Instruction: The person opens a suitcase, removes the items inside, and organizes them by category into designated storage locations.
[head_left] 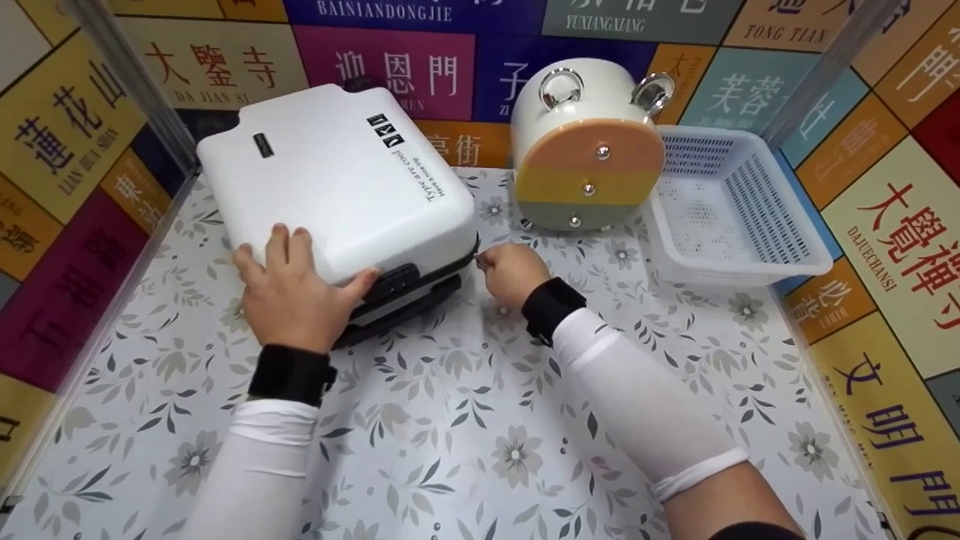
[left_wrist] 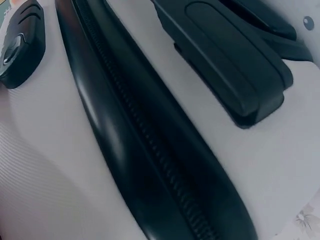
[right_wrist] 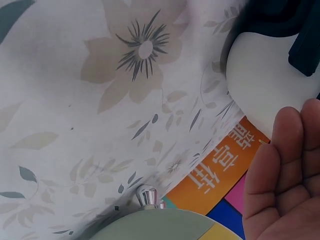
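Nearest the camera, your white stretch sleeves (head_left: 622,382) are lying across the foreground, ending at black wristbands (head_left: 292,375). The fingers of your right hand (head_left: 514,274) are curling in, and thumb and forefinger are pinching a small metal zip pull (head_left: 480,257) at the corner of a white hard-shell suitcase with black trim (head_left: 330,165). Your left hand (head_left: 296,296) is resting on the suitcase's near edge, its fingers spreading over the top, its thumb stretching toward a black carry handle (head_left: 394,281).

Beyond your right hand, a rounded white cabinet with an orange, yellow and grey-green front (head_left: 589,171) is standing close to the suitcase, wearing silver rings and knobs. Just beside it, a white perforated plastic basket (head_left: 750,266) is sitting on the right, near a wall of coloured sign panels (head_left: 390,56).

The suitcase is lying on its broad side at the left of the floral tabletop (head_left: 517,499). Its top is showing black lettering; in the left wrist view, a black zip band (left_wrist: 125,115) is running between pale shell halves, its teeth meeting along the visible stretch.
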